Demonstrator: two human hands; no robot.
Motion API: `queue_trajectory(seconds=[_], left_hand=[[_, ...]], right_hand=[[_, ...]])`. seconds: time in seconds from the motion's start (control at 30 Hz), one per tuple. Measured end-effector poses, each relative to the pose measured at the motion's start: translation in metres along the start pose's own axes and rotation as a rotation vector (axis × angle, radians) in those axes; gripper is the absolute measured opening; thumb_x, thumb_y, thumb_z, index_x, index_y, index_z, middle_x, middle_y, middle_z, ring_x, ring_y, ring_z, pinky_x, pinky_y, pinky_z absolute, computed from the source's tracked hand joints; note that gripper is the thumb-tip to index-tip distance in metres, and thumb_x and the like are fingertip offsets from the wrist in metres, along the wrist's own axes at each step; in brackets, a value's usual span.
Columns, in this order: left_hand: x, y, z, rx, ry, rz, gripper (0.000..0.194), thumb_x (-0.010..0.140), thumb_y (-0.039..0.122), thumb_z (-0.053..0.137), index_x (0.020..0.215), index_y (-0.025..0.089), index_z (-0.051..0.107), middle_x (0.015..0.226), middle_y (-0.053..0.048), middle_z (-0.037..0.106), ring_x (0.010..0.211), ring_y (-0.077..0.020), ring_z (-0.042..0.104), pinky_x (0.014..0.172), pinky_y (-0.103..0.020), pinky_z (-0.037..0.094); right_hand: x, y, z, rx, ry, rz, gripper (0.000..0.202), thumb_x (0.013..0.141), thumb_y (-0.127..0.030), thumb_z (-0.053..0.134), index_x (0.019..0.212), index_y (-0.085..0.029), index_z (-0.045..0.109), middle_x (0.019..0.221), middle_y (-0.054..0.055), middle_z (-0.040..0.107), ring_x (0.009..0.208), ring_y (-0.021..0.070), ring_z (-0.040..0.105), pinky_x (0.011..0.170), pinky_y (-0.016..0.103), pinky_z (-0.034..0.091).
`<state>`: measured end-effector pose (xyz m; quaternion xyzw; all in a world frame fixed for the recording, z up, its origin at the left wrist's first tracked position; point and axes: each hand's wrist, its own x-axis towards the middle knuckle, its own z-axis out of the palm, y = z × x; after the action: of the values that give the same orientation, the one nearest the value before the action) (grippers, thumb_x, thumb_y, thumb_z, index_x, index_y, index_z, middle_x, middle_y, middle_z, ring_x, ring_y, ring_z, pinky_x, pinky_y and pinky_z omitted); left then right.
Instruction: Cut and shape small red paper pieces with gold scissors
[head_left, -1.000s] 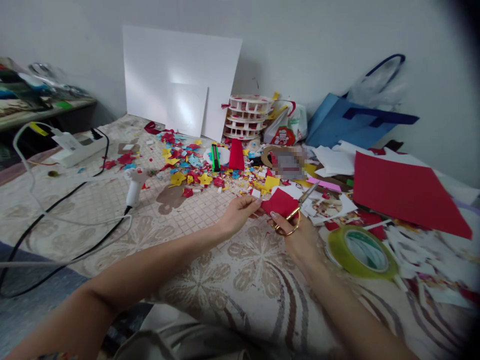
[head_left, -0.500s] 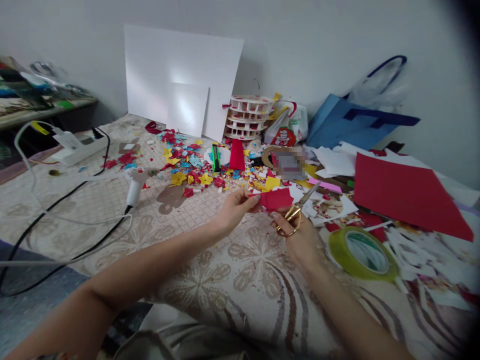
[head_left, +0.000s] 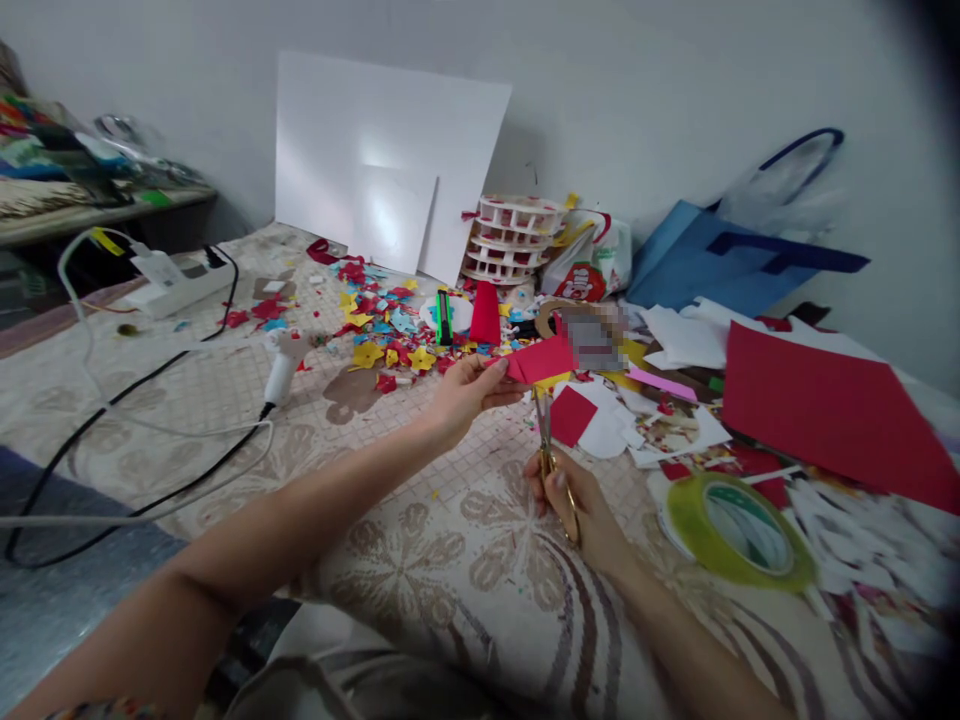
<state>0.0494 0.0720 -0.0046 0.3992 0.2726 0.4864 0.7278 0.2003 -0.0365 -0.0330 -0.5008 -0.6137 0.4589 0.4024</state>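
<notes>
Floral-patterned tablecloth [head_left: 405, 575], strewn with colourful paper scraps [head_left: 422, 358]. Left hand [head_left: 469, 398] pinches red paper [head_left: 544, 362], now higher in view; right hand [head_left: 589, 505] grips gold-handled scissors [head_left: 545, 432], their blades swung from rightward to pointing away, just below the paper. Lettering on the plastic bag [head_left: 616, 255] is illegible.

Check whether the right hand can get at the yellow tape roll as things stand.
Probably yes for reach: the tape roll lies to the right of the right hand, with nothing seen blocking the way. Grasping looks doubtful, though, since that hand holds the gold-handled scissors.
</notes>
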Motion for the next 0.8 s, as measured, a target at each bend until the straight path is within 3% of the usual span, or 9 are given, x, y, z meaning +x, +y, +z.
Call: queue_trajectory(seconds=[0.27, 0.8], left_hand=[[-0.0084, -0.0032, 0.0062, 0.145, -0.053, -0.056, 0.023, 0.078, 0.033, 0.061, 0.081, 0.013, 0.048, 0.071, -0.003, 0.067, 0.063, -0.0111, 0.065, 0.069, -0.030, 0.054], [-0.0100, -0.0084, 0.0072, 0.132, -0.088, -0.136, 0.019, 0.079, 0.027, 0.060, 0.079, 0.013, 0.048, 0.069, -0.002, 0.067, 0.061, -0.0109, 0.066, 0.066, -0.027, 0.054]], right_hand=[[0.0004, 0.0061, -0.0017, 0.037, -0.004, 0.063, 0.045, 0.083, -0.062, 0.036, 0.085, -0.019, 0.051, 0.056, -0.004, 0.045, 0.048, 0.0113, 0.044, 0.048, 0.025, 0.034], [0.0005, 0.0047, -0.0018, 0.049, 0.018, 0.094, 0.042, 0.086, -0.058, 0.035, 0.083, -0.019, 0.048, 0.057, -0.004, 0.043, 0.048, 0.0100, 0.042, 0.048, 0.024, 0.034]])
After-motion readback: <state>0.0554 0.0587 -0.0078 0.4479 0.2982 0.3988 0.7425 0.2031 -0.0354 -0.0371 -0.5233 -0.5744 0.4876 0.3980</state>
